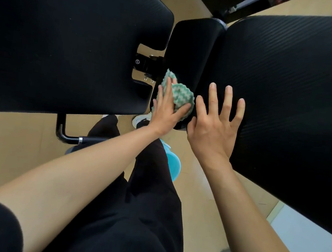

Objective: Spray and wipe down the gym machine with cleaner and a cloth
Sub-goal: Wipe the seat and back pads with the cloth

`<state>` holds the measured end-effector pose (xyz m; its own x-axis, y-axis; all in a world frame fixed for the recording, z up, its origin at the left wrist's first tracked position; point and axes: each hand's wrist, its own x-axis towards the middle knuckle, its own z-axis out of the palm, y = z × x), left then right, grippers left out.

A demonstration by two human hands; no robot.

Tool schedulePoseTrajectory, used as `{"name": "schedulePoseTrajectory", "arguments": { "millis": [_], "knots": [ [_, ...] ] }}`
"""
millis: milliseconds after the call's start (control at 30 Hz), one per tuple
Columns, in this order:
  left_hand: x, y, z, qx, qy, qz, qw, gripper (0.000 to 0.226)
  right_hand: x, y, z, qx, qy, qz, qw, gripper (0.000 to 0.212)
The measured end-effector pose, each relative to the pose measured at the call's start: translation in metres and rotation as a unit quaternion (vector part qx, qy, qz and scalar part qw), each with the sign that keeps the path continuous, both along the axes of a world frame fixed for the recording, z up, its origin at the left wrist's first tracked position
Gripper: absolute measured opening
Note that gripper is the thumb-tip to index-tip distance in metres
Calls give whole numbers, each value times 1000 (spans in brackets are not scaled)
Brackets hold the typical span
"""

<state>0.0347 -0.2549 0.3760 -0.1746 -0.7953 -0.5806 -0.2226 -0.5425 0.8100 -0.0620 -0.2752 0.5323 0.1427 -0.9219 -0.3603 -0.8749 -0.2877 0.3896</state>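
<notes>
A green and white zigzag cloth (181,94) lies against the small black middle pad (191,53) of the gym machine. My left hand (167,111) presses the cloth onto that pad with straight fingers and the thumb spread to the right. My right hand (215,122) rests flat with spread fingers on the edge of the large ribbed black pad (285,86) to the right. A light blue spray bottle (172,160) shows below the hands, partly hidden behind my leg.
A wide black pad (68,43) fills the upper left, with a metal bracket (146,64) in its notch. A black tube frame (66,133) runs below it. My black trousers and a shoe (139,120) stand on the tan floor.
</notes>
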Motion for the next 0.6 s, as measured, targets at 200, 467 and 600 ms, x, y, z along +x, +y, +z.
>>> {"name": "schedulePoseTrajectory", "arguments": {
  "millis": [200, 467, 600],
  "knots": [
    [-8, -9, 9, 151, -14, 37, 988, 97, 1, 1, 1, 4, 4, 1, 1000, 53],
    [4, -56, -29, 135, -44, 68, 987, 79, 1, 1, -2, 2, 16, 6, 1000, 53],
    [12, -78, -55, 154, 7, 81, 985, 95, 2, 1, -2, 7, 16, 3, 1000, 52]
  ]
}}
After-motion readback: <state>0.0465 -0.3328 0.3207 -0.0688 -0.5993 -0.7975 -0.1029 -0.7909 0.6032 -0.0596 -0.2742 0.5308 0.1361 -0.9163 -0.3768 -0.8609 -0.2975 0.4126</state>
